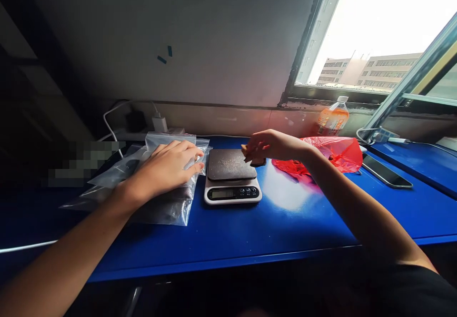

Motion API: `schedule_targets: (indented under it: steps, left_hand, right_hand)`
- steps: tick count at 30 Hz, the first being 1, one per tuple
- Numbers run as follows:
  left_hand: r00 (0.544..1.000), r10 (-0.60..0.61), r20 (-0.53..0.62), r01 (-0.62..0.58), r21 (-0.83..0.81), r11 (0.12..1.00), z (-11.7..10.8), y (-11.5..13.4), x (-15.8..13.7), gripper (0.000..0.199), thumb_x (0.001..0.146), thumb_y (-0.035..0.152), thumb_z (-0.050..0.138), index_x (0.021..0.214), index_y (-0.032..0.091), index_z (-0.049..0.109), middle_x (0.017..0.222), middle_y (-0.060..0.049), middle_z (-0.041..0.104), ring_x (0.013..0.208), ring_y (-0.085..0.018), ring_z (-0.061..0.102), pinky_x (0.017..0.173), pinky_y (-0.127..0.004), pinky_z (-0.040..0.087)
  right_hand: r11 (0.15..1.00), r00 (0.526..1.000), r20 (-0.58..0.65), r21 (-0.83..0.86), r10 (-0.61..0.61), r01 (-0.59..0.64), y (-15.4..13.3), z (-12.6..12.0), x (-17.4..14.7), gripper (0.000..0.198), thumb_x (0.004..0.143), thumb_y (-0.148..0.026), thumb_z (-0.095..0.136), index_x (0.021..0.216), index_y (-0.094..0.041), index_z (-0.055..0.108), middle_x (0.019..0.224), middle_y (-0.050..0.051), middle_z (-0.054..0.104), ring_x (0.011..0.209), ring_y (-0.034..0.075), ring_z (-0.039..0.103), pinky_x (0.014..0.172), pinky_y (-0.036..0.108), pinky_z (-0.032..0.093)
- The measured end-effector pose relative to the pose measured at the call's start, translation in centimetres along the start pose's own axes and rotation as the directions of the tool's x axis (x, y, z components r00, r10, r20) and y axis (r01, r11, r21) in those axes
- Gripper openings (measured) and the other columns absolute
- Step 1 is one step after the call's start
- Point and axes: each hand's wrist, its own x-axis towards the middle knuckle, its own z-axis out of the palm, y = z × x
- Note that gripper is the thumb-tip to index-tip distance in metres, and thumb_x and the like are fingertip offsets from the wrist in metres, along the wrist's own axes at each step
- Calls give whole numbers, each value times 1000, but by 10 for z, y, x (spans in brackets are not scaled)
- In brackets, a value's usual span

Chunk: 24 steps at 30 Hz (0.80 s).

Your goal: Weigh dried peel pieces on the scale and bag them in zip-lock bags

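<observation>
My left hand lies over a stack of clear zip-lock bags, fingers stretched out and thumb apart. Immediately right of the bags stands a white digital kitchen scale. Pale crumbs are scattered over its dark weighing plate. Above the plate's right edge, my right hand is closed on a small brown piece; its exact kind is unclear, and fingers cover part of it. The scale's display shows no figure I can read.
A crumpled red plastic bag lies right of the scale, with a phone beyond it. An orange drink bottle stands by the window. A white charger and cable are behind the bags on the blue table.
</observation>
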Motion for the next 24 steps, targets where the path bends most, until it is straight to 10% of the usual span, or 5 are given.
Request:
schedule_targets:
  steps: [8,16,24]
  left_hand:
    - [1000,16,-20,-16,21,1000,0,1,-3,34,98,40,45,118,21,65,130,-8,64,122,-28,54,100,-44,38]
    - [935,128,-331,-107,82,991,-1,20,-13,33,96,37,47,115,22,68,124,-9,69,120,-29,58,102,-44,41]
    - [966,78,-246,-96,-61,994,-4,24,-11,35,91,43,46,110,25,69,120,-4,72,120,-26,59,106,-43,42]
  right_hand:
    - [994,995,-11,-40,-98,98,-15,12,26,22,69,-31,81,85,-19,70,93,4,76,86,18,72,72,29,57]
    - [994,988,-149,88,-44,57,6,15,16,25,72,-37,80,84,-19,66,88,5,75,79,17,71,69,30,57]
    - [994,961,-274,95,-29,57,10,24,3,29,73,-40,80,84,-17,67,80,4,72,70,13,65,64,27,53]
